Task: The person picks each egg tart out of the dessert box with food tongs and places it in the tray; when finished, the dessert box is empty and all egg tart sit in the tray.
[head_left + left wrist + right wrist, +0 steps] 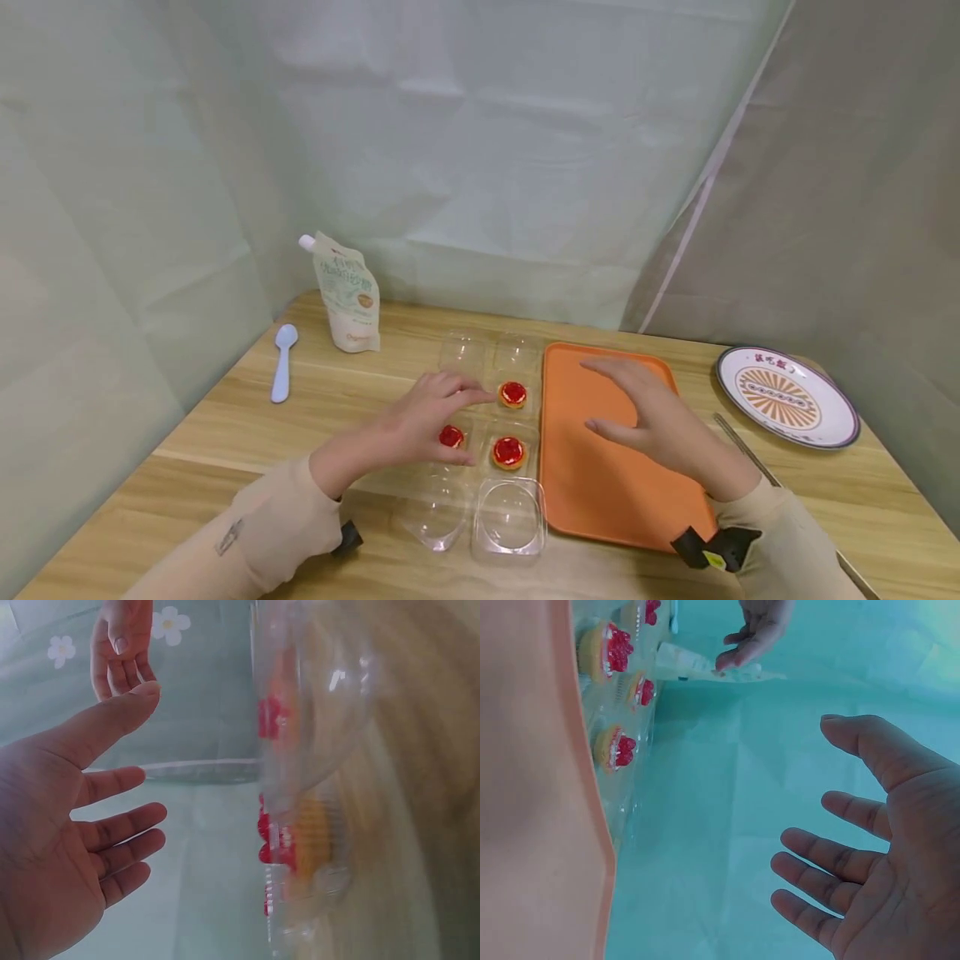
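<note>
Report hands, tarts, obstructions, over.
Left hand empty, above clear containers holding tarts. Right hand empty, over orange tray. Left hand partly blocks head view.

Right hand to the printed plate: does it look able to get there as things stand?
Probably yes: the right hand looks empty, and the printed plate lies uncovered off to its right. Only a thin metal rod lies between, seemingly low enough to pass over.

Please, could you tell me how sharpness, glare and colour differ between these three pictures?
Head view: fairly sharp, small glints on the clear containers; left wrist view: the clear containers and tarts look blurred, with white glare spots; right wrist view: strong teal cast on the curtain, while the tray looks soft and pale.
</note>
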Available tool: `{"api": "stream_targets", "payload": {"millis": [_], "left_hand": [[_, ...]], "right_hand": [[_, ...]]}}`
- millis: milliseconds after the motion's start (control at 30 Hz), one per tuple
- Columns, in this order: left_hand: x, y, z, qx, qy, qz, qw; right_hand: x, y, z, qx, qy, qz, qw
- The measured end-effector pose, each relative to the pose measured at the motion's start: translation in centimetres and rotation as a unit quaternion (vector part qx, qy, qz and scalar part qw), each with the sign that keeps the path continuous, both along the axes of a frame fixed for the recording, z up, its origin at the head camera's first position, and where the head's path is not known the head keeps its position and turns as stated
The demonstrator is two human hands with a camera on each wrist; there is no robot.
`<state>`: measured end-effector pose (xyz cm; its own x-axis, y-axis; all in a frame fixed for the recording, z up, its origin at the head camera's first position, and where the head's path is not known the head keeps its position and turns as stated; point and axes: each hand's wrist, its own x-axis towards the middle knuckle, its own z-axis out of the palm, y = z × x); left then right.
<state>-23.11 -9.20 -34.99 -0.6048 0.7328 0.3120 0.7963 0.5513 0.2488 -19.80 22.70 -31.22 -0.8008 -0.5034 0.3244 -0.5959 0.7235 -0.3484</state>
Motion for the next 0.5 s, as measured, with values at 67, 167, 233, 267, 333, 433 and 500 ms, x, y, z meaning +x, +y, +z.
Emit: {"api": "stream_targets", "payload": {"millis": [67, 167, 233, 267, 333, 433, 500], "left_hand": [[0.3, 0.0, -0.2, 0.000, 0.006, 0.004, 1.0000], [0.5, 0.0, -0.4, 0.001, 0.010, 0.011, 0.9999], [0.7, 0.0, -0.6, -0.001, 0.005, 0.019, 0.9998], [0.7, 0.0, -0.7, -0.003, 0.001, 0.022, 0.9998], [0.8, 0.1, -1.0, -0.011, -0.008, 0.029, 0.9995], [0.9, 0.2, -1.6, -0.020, -0.023, 0.035, 0.9989], [0.9, 0.3, -1.9, -0.019, -0.036, 0.035, 0.9986]], "right_hand": [[0.7, 0.4, -0.3, 0.005, 0.011, -0.003, 0.9999], [1.8, 1.2, -0.8, 0.015, 0.020, -0.017, 0.9995], [2.5, 1.7, -1.2, 0.023, 0.030, -0.027, 0.9989], [2.8, 1.9, -1.4, 0.026, 0.037, -0.032, 0.9985], [3.4, 2.5, -1.9, 0.029, 0.053, -0.039, 0.9974], [4.4, 3.3, -2.5, 0.028, 0.078, -0.046, 0.9955], [5.0, 3.9, -2.9, 0.024, 0.089, -0.050, 0.9945]]}}
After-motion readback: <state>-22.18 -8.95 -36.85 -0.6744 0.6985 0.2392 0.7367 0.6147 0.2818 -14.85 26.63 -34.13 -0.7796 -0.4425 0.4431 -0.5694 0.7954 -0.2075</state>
